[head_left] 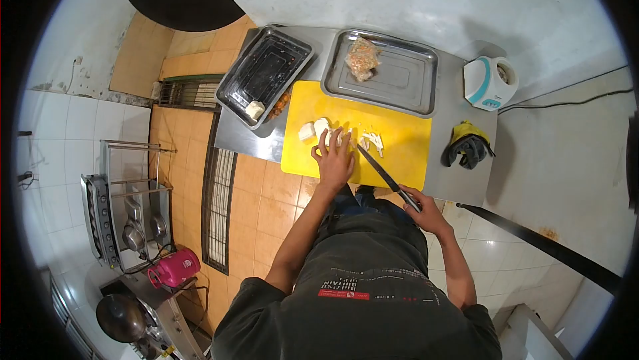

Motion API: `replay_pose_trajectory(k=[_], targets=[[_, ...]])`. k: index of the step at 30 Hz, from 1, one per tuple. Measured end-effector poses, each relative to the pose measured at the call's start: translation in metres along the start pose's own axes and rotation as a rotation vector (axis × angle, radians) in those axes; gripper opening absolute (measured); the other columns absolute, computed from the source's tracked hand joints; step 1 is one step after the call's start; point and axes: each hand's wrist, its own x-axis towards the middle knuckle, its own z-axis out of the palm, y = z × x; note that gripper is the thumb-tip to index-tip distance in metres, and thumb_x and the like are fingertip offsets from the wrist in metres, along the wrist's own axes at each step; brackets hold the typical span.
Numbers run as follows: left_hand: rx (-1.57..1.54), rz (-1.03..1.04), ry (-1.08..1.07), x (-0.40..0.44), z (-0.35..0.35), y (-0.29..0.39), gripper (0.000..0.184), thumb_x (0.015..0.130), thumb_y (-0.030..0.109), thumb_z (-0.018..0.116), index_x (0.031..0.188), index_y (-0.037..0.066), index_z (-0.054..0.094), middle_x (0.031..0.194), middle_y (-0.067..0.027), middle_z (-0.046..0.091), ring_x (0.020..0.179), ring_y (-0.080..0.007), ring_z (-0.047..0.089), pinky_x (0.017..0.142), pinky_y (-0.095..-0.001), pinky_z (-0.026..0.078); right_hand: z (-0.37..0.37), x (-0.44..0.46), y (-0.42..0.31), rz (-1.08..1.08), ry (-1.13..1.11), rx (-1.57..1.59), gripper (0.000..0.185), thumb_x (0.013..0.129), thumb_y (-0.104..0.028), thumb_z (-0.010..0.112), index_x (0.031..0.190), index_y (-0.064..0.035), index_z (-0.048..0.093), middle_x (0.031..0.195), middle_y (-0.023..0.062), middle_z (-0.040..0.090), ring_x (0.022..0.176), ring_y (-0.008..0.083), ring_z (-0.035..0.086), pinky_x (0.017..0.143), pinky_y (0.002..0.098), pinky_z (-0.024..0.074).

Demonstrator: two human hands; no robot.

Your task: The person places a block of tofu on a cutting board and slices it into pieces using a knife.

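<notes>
My right hand [426,211] is closed around the handle of a kitchen knife [379,171], its blade pointing up and left over the yellow cutting board [406,153]. The tip is beside some thin white strips [375,143]. My left hand [335,162] rests on the board with bent fingers, their tips on a piece of soft white food that looks like tofu [342,139]. That piece is partly hidden under the fingers. To the left of them sit larger white chunks [307,132] of the same food.
A dark metal tray [256,70] with one white block [254,109] stands left. Behind the board, a steel tray [406,83] holds a bag of chopped food [363,59]. At right are a white-and-teal appliance [489,83] and a black-and-yellow cloth-like bundle [469,145].
</notes>
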Motion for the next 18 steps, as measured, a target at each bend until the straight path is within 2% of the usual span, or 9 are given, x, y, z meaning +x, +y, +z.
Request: replay_pose_trajectory(k=[2,3,5,6,8,12,14,18], targets=[[0.021,-0.02,-0.011,0.001,-0.003,-0.004,0.065,0.091,0.027,0.075,0.152,0.017,0.056,0.165,-0.0055,0.04,0.157,-0.0392,0.023,0.111,-0.0649,0.024,0.012,0.008,0.009,-0.276,0.089,-0.02,0.059,0.096,-0.01,0.07,0.153,-0.0181,0.061,0.125,0.0142,0.075,0.104,0.0221,0.069,0.093,0.0337,0.0547],[0.037,-0.036,-0.026,0.002,-0.003,-0.005,0.064,0.092,0.027,0.074,0.153,0.016,0.056,0.165,-0.005,0.041,0.157,-0.0395,0.023,0.111,-0.065,0.024,0.013,0.011,0.009,-0.278,0.086,-0.022,0.059,0.096,-0.01,0.07,0.153,-0.0181,0.061,0.125,0.0142,0.075,0.104,0.0221,0.069,0.093,0.0337,0.0547],[0.037,-0.032,-0.014,0.002,-0.003,-0.008,0.064,0.093,0.026,0.073,0.153,0.016,0.055,0.164,-0.004,0.043,0.157,-0.0393,0.024,0.111,-0.0653,0.024,0.014,0.016,0.01,-0.312,0.078,-0.012,0.059,0.096,-0.01,0.07,0.153,-0.0194,0.061,0.115,0.0141,0.077,0.084,0.0209,0.068,0.083,0.0341,0.0542],[0.038,-0.026,-0.003,0.001,-0.002,-0.011,0.063,0.094,0.025,0.072,0.153,0.016,0.055,0.163,-0.003,0.044,0.157,-0.0392,0.024,0.11,-0.0655,0.025,0.013,0.017,0.005,-0.315,0.073,-0.011,0.059,0.096,-0.01,0.07,0.153,-0.0194,0.061,0.115,0.0141,0.077,0.084,0.0209,0.068,0.083,0.0341,0.0542],[0.043,-0.037,-0.017,0.001,0.001,-0.015,0.062,0.095,0.025,0.071,0.155,0.017,0.054,0.163,-0.0022,0.045,0.158,-0.0393,0.023,0.111,-0.0665,0.023,0.006,0.017,-0.002,-0.114,0.036,-0.03,0.058,0.096,-0.01,0.069,0.152,-0.0196,0.062,0.107,0.0155,0.078,0.073,0.0195,0.065,0.077,0.034,0.0531],[0.018,-0.024,0.009,0.001,0.001,-0.018,0.062,0.094,0.022,0.071,0.154,0.016,0.054,0.162,0.0,0.047,0.157,-0.0372,0.025,0.109,-0.0707,0.025,0.002,0.021,-0.001,-0.097,0.068,-0.075,0.058,0.096,-0.01,0.068,0.152,-0.0199,0.062,0.105,0.0175,0.077,0.076,0.0195,0.066,0.079,0.0334,0.0541],[0.057,-0.039,-0.019,0.004,-0.001,-0.018,0.064,0.093,0.022,0.071,0.154,0.017,0.054,0.162,0.0005,0.047,0.158,-0.0367,0.025,0.11,-0.0713,0.025,0.007,0.023,0.003,-0.158,0.145,-0.027,0.057,0.096,-0.01,0.068,0.152,-0.0196,0.062,0.105,0.0173,0.077,0.074,0.0191,0.065,0.077,0.0336,0.0539],[0.094,-0.025,-0.062,0.018,-0.017,-0.021,0.069,0.09,0.023,0.074,0.155,0.017,0.054,0.162,0.0015,0.049,0.158,-0.0341,0.026,0.114,-0.0723,0.023,0.007,0.02,-0.003,-0.089,0.088,-0.027,0.056,0.097,-0.01,0.068,0.152,-0.0188,0.062,0.111,0.0178,0.078,0.082,0.0206,0.07,0.082,0.0341,0.0549]])
